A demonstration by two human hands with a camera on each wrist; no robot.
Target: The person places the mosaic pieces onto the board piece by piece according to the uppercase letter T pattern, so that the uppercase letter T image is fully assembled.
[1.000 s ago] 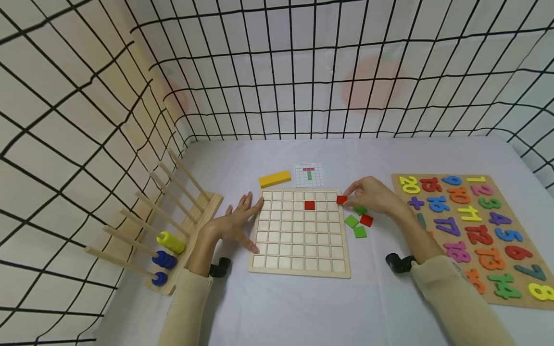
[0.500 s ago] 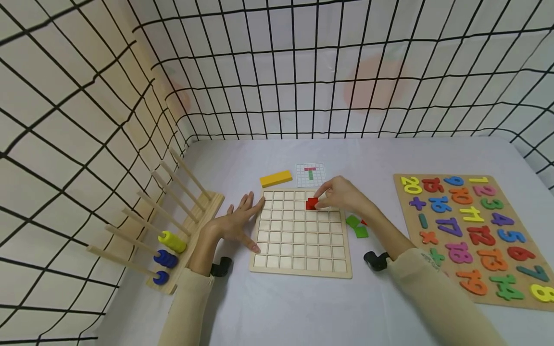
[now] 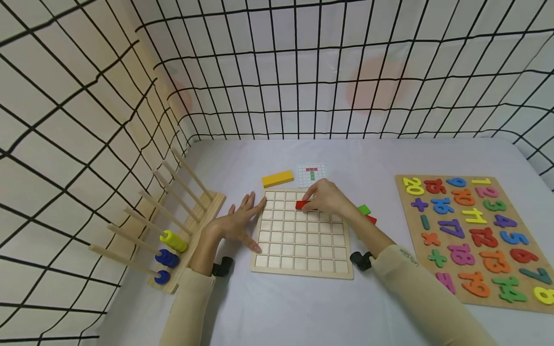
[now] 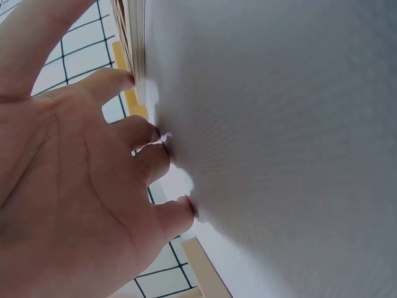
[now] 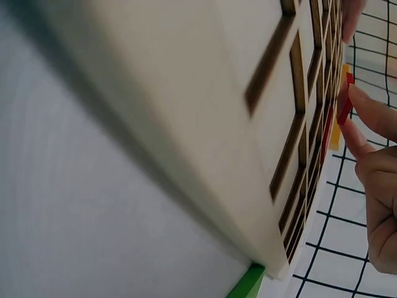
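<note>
Over the upper part of a square wooden grid board, my right hand pinches a red square tile between thumb and index finger. The tile is tilted close over the grid cells. Beside it, a second red tile sits in the board, mostly covered by the right hand in the head view. My left hand lies with fingers spread at the board's left edge, its thumb and index fingertips at the frame. In the left wrist view its other fingertips touch the white cloth.
Loose green and red tiles lie right of the board, partly behind the right forearm. Behind it are a yellow block and a T-pattern card. A pegged wooden rack stands left; a number board lies right.
My right hand has carried the red tile leftward from the board's right edge, past the red tile in the grid, to just left of it. The left hand has stayed in place.
</note>
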